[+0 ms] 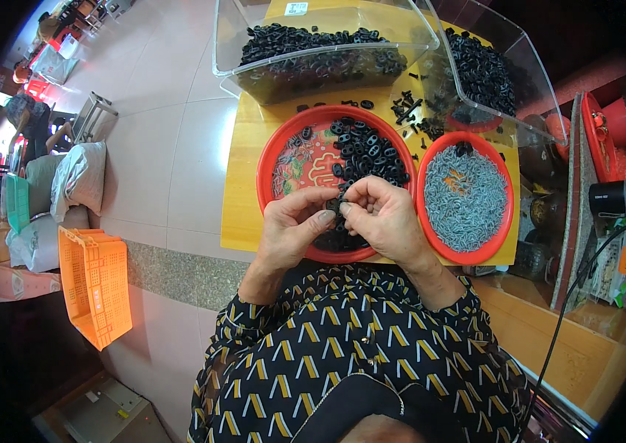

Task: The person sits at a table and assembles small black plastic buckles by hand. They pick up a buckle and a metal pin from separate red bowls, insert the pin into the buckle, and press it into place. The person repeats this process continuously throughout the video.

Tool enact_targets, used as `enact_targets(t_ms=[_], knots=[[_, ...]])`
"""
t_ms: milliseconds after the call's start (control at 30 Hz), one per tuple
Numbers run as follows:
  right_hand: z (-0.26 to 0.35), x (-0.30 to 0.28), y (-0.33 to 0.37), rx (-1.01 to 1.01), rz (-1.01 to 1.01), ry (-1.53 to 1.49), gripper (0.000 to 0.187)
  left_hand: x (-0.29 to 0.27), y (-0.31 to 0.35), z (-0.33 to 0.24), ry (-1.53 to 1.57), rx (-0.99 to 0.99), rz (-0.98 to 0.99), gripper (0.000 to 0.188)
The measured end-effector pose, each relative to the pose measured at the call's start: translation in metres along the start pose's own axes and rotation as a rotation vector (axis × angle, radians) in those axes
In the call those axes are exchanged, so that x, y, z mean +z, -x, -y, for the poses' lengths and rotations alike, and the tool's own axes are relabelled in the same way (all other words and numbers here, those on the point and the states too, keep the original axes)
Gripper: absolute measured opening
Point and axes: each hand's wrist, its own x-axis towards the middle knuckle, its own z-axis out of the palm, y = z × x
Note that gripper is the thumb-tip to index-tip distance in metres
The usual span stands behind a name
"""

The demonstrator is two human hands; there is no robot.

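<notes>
Over the round red tray (263, 166), both hands meet with their fingertips nearly touching. My left hand (292, 225) is closed in a pinch on a small black plastic piece, mostly hidden by the fingers. My right hand (385, 221) pinches at the same spot; whatever lies between its thumb and forefinger is too small to make out. Beneath and beyond the hands, black oval two-holed pieces (373, 151) are heaped on the tray's right side. Small screws lie on its patterned left part. To the right, a red oval tray (509, 221) holds many grey metal screws (464, 210).
Two clear plastic bins, one at the back (320, 70) and one at the right (531, 81), hold black pieces. Loose black parts (407, 111) lie between them on the yellow table (239, 214). An orange crate (95, 284) is on the floor at left; a person (29, 122) is farther off.
</notes>
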Motion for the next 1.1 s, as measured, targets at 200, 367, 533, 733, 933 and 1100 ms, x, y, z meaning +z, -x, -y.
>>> enact_targets(t_ms=[200,367,533,733,933,1100], knots=[[0.001,-0.002,-0.004,0.084,0.080,-0.225,0.008,-0.001,0.000,0.002,-0.042,0.023,-0.037,0.027],[-0.002,-0.007,-0.007,0.137,0.166,-0.410,0.010,-0.001,0.002,-0.001,-0.054,0.040,-0.034,0.026],[-0.014,-0.012,-0.011,0.153,0.219,-0.511,0.012,0.003,0.002,0.000,-0.086,0.053,-0.043,0.023],[-0.020,-0.012,-0.011,0.156,0.255,-0.568,0.014,0.004,0.004,0.000,-0.141,0.082,-0.036,0.023],[-0.023,-0.013,-0.010,0.176,0.284,-0.602,0.013,0.007,0.001,-0.005,-0.293,0.166,-0.019,0.025],[-0.020,-0.015,-0.011,0.187,0.302,-0.598,0.013,0.008,-0.001,-0.009,-0.393,0.199,0.006,0.027]])
